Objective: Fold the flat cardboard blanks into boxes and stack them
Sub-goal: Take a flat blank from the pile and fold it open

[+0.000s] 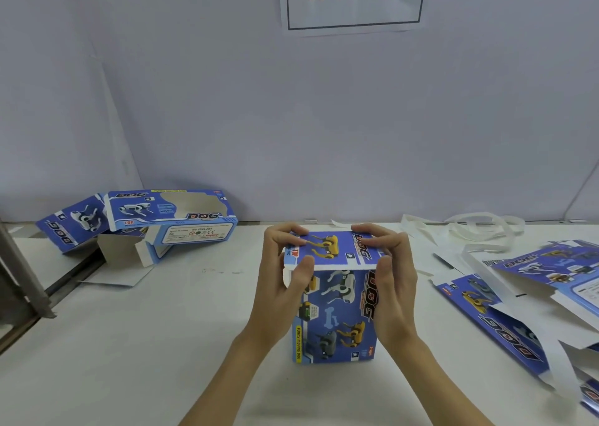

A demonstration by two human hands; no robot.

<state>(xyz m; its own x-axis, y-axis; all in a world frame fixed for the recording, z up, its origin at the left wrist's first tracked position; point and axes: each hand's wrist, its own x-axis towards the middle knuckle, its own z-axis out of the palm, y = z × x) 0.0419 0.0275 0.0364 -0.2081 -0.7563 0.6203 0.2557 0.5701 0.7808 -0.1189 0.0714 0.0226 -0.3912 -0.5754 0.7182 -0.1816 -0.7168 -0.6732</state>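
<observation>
You have the blue toy-dog box (337, 299) standing upright on the white counter (162, 344), straight ahead of you at its middle. Your left hand (285, 283) grips the box's upper left corner, thumb pressed on the front face just below the top flap (330, 247) and fingers curled over the flap's far left edge. Your right hand (389, 279) grips the upper right corner the same way, fingers curled over the flap's far right edge and thumb on the front right edge. The flap, printed with a yellow dog, lies nearly level across the top of the box. To your far left, a folded box (171, 215) lies on its side near the wall, its end flaps open, with another box (71, 223) leaning beside it. To your right, the flat cardboard blanks (505, 315) lie overlapped in a loose heap on the counter, and white strapping bands (476, 227) curl behind them. A paper sign (353, 0) hangs on the wall above.
</observation>
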